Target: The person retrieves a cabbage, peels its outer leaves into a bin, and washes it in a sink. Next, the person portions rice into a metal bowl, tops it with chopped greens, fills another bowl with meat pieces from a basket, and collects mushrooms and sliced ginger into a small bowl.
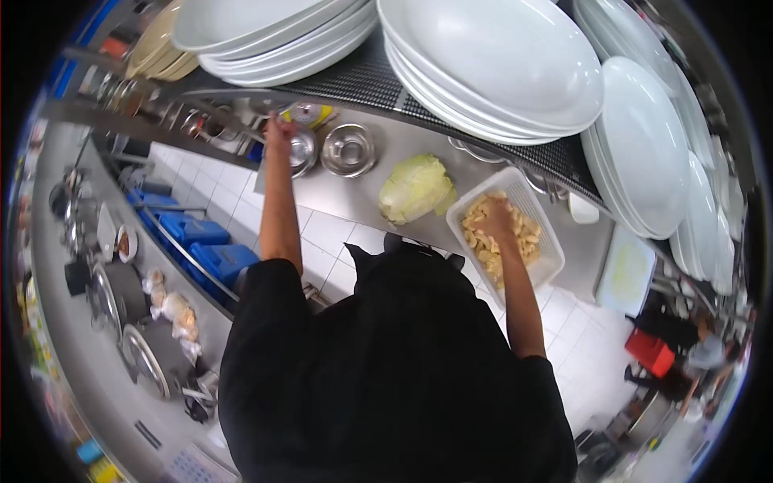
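Observation:
My left hand [279, 129] reaches to the far left of the steel counter, at the edge of a shiny steel bowl [303, 153]. Its fingers are small and blurred, so whether they grip the rim is unclear. Beside that bowl is a second steel bowl [349, 150]. My right hand [493, 218] is down in a white plastic basket [551, 266], among pale yellow cut food pieces [489, 256]. The pieces hide its fingertips. Between my arms a head of pale green cabbage [416, 189] lies on the counter.
Stacked white oval plates [499, 64] fill the dark shelf above the counter. A cutting board [626, 270] is at the right end. Blue containers [193, 233] stand on the floor at left, near another counter with lidded pots [153, 358].

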